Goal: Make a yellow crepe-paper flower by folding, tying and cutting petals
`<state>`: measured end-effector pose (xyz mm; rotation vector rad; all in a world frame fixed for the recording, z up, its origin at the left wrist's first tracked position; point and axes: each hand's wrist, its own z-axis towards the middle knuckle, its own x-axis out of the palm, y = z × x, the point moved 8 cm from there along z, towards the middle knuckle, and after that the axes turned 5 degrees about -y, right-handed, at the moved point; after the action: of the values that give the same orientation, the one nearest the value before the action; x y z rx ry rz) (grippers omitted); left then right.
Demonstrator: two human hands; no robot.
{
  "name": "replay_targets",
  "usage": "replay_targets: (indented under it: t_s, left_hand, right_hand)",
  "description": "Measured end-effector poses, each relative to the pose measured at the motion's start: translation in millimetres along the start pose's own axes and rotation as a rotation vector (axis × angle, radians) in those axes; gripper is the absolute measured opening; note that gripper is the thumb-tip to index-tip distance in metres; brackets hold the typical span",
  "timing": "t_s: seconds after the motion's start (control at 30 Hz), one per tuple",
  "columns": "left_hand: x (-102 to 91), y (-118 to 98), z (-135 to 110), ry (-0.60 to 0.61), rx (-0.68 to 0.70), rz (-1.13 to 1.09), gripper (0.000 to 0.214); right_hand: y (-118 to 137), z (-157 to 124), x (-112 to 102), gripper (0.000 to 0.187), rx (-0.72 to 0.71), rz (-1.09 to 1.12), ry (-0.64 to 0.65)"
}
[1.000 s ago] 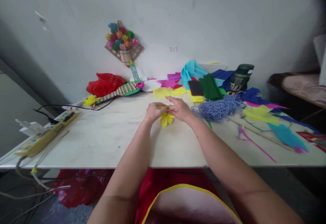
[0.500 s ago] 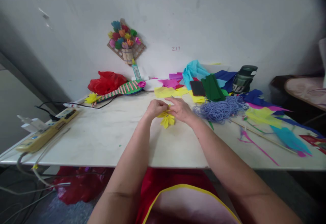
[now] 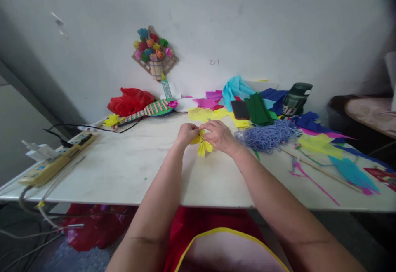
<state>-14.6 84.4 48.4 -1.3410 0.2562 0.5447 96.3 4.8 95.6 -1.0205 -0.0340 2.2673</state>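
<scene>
Between my two hands, over the middle of the white table [image 3: 123, 169], is a yellow paper flower [image 3: 203, 147] with its petals spread downward. My left hand [image 3: 187, 134] pinches the flower's left upper side, fingers curled in. From the right, my right hand [image 3: 218, 135] grips it with thumb and fingers close to the left fingertips. The fingers cover the flower's centre and upper part. Just beyond the hands lies flat yellow paper [image 3: 199, 114]. A bundle of purple string [image 3: 268, 134] sits right of my right hand.
At the back stand a dark phone [image 3: 240, 109], green paper [image 3: 259, 109] and a dark green bottle [image 3: 297, 99]. A thin stick [image 3: 321, 170] and paper scraps lie right. A power strip [image 3: 58, 160] runs along the left. A decorated green craft [image 3: 148, 110] lies back left.
Both hands stay at the flower. The right fingers have shifted slightly, and the petals sit at a slightly different angle. The whole view has moved a little.
</scene>
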Motion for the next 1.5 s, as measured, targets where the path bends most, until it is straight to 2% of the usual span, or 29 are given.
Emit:
replay_targets:
  t_s: [0.17,0.37,0.47,0.6,0.67,0.9,1.2,1.5]
  left_hand:
    - [2.8,4,-5,0.044,-0.06,-0.199,0.015]
    - [4.7,8,-13,0.106,-0.213,-0.667,0.048]
    - [11.8,9,-18,0.182,-0.274,-0.785,0.049]
    - [26.0,2,-27,0.347,-0.185,-0.715,0.046]
    - [31.2,1,-30,0.365,-0.143,-0.65,0.047]
    - [36.7,7,-25,0.224,-0.082,-0.624,0.041]
    - [36.5,8,-26,0.179,-0.092,-0.608,0.039]
    - [35.3,13,-23,0.102,-0.105,-0.602,0.034]
  right_hand:
    - [-5,-1,1,0.014,0.054,0.027,-0.016]
    - [-32,-9,7,0.014,0.27,0.139,-0.108]
    - [-49,-18,10,0.012,0.382,0.168,-0.172]
    - [-63,-27,10,0.009,0.507,0.162,-0.23]
    - [-66,-29,9,0.01,0.542,0.143,-0.238]
    - [-67,-30,12,0.012,0.553,0.097,-0.211]
    - [-60,-26,15,0.012,0.507,0.15,-0.157]
    - [-55,-24,15,0.02,0.473,0.224,-0.177]
